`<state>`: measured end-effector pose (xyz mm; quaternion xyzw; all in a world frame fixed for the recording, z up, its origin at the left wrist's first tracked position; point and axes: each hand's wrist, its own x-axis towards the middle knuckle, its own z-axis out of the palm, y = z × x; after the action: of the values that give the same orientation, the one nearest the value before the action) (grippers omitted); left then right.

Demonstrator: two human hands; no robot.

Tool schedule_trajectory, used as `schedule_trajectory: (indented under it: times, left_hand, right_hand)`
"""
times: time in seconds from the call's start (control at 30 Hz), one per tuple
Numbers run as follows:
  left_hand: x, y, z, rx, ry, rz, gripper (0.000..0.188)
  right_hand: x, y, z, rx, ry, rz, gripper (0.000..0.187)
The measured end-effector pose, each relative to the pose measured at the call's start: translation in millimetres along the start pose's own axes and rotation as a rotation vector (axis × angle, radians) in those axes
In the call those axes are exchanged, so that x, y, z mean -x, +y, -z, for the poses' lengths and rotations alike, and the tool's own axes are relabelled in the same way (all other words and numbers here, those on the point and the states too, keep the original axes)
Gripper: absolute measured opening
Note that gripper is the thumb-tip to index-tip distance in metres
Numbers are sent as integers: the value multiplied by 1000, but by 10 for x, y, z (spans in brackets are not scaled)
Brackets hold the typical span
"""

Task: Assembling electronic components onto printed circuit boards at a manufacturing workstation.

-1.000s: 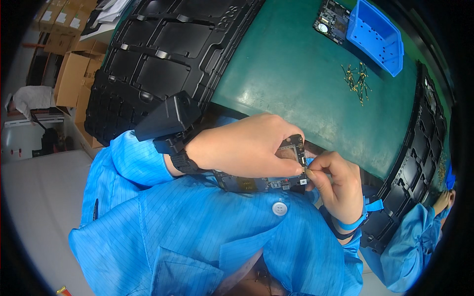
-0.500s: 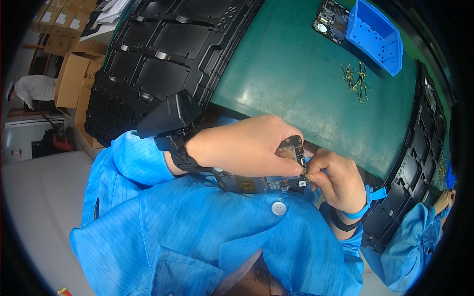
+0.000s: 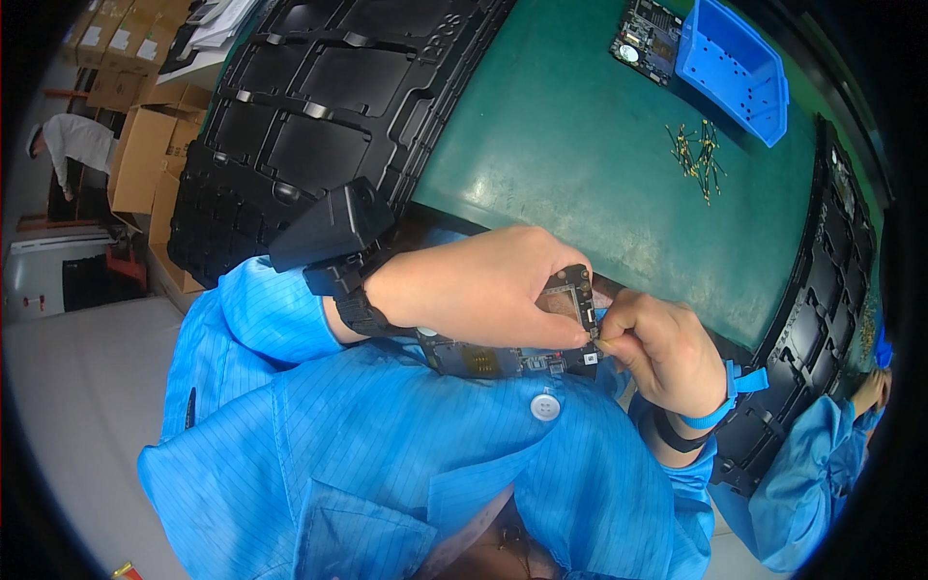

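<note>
My left hand [image 3: 474, 285] is closed over a dark circuit board [image 3: 493, 362], held close against the front of my blue coat. Its thumb presses near the board's right end, and the palm hides much of the board. At that right end, the thumb and forefinger of my right hand [image 3: 662, 353] pinch a tiny piece with a yellowish tip [image 3: 603, 345]. Most of that piece is covered by the fingers. On the green mat beyond lies a loose heap of short thin cables [image 3: 698, 159] with yellowish ends.
Black moulded trays [image 3: 319, 145] stand at the left, and another black tray [image 3: 797, 319] runs along the right. A blue bin [image 3: 739, 72] sits at the far right beside another circuit board [image 3: 646, 43]. A co-worker's sleeve [image 3: 807, 478] shows at right; another person [image 3: 77, 145] bends near cardboard boxes [image 3: 145, 159].
My right wrist has shifted slightly to the right, with the fingers still at the board's end. The left thumb has moved a little to the left. The person in the background has moved.
</note>
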<state>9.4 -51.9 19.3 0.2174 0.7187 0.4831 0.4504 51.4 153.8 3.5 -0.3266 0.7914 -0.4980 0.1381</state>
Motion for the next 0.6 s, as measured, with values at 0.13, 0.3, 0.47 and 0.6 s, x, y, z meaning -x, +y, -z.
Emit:
schedule_trajectory:
  times: [0.13, 0.3, 0.47, 0.6]
  left_hand:
    - [-2, -20, -7, -11, 23, -23, 20]
    - [-3, 7, -8, -5, 20, -9, 19]
    - [12, -2, 5, -2, 29, -12, 18]
    - [12, -9, 11, -19, 44, -20, 18]
  right_hand:
    - [7, 7, -6, 10, 3, -12, 12]
    - [16, -10, 4, 31, 10, -20, 12]
    - [50, -20, -31, -62, 54, -109, 14]
    - [101, -74, -133, -187, 145, -272, 11]
